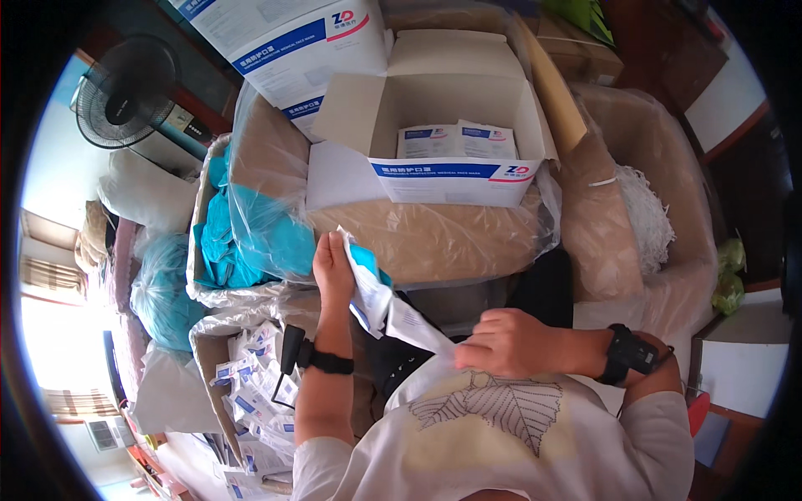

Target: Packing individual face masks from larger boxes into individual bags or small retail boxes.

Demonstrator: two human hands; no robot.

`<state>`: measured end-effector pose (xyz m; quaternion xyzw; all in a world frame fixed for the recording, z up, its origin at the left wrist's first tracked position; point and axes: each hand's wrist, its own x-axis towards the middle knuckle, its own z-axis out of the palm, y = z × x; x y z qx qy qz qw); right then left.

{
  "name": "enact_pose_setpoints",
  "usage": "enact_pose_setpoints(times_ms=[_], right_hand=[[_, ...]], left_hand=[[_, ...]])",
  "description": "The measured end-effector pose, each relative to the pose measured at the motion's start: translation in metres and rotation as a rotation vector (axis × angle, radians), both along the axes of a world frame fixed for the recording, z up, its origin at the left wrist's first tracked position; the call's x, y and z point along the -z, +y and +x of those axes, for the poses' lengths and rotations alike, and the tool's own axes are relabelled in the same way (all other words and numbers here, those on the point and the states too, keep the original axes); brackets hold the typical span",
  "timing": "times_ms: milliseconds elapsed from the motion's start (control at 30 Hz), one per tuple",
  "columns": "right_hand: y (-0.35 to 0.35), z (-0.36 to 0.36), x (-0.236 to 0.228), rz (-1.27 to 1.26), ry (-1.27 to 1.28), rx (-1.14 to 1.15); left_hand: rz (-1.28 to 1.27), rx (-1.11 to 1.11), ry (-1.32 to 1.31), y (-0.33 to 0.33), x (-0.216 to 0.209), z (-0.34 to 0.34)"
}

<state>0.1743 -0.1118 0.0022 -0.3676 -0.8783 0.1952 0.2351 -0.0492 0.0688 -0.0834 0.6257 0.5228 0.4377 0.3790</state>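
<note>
A white printed pouch [368, 296] stretches between my hands in front of my shirt. Its upper end is pinched in my left hand [333, 269], and a piece of teal folded fabric [362, 256] shows at its open side. My right hand [506, 343] is closed on the pouch's lower, narrow end, close to my chest. Beyond the hands an open white carton [451, 184] with a blue stripe rests on a plastic-lined brown box [393, 242]. Flat white packets [430, 142] stand inside the carton.
To the left, one lined box holds teal fabric pieces [219, 242]; a nearer box holds many white pouches [259, 392]. At right, a lined box contains white elastic loops [643, 217]. Closed white cartons [292, 58] are stacked behind, near a black fan [129, 92].
</note>
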Motion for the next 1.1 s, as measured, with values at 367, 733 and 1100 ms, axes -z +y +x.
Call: enact_pose_setpoints(times_ms=[367,733,1100], right_hand=[[0.049,0.002,-0.003,-0.28,0.248,0.482],[0.053,0.003,0.003,0.115,0.222,0.336],[0.058,-0.002,0.003,0.134,0.182,0.331]], left_hand=[[0.452,0.295,0.204,-0.037,-0.052,0.045],[0.516,0.141,0.147,-0.041,-0.039,0.025],[0.19,0.089,-0.121,-0.05,-0.026,0.031]])
